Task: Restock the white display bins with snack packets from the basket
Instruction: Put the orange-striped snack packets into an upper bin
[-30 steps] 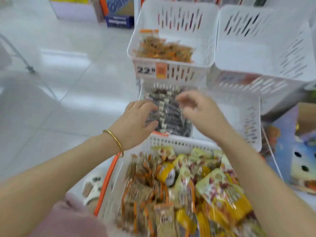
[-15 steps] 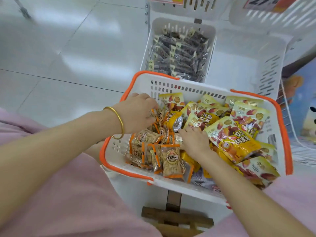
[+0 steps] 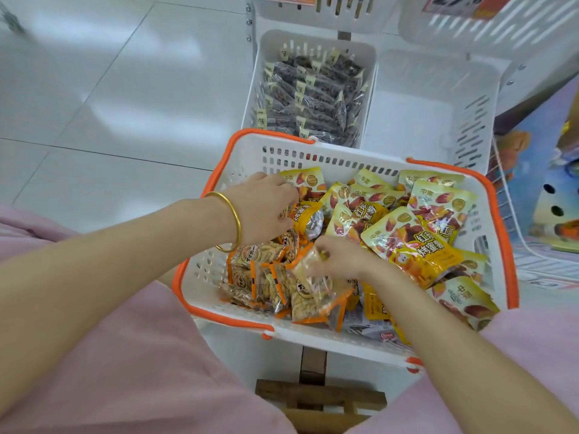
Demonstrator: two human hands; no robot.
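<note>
A white basket (image 3: 344,161) with an orange rim sits in front of me, full of snack packets. Yellow sweet-potato packets (image 3: 419,245) fill its right side and clear orange-trimmed packets (image 3: 260,277) its left. My left hand (image 3: 263,208), with a gold bangle, reaches into the basket, its fingers curled on a small yellow packet (image 3: 308,216). My right hand (image 3: 338,258) pinches a clear orange-trimmed packet (image 3: 310,280), raised slightly and blurred. Beyond the basket, one white display bin (image 3: 316,39) holds dark packets (image 3: 313,89). The white bin (image 3: 432,98) beside it holds nothing.
Two more white bins (image 3: 488,29) hang above at the top edge, with price labels. A wooden stand (image 3: 319,396) is under the basket. Tiled floor (image 3: 94,89) lies to the left, and colourful boxes (image 3: 548,198) stand at the right. My pink clothing fills the lower corners.
Both hands left the bin of dark packets and came down into the basket. My view tilted downward. The right hand has taken hold of a clear orange-trimmed packet.
</note>
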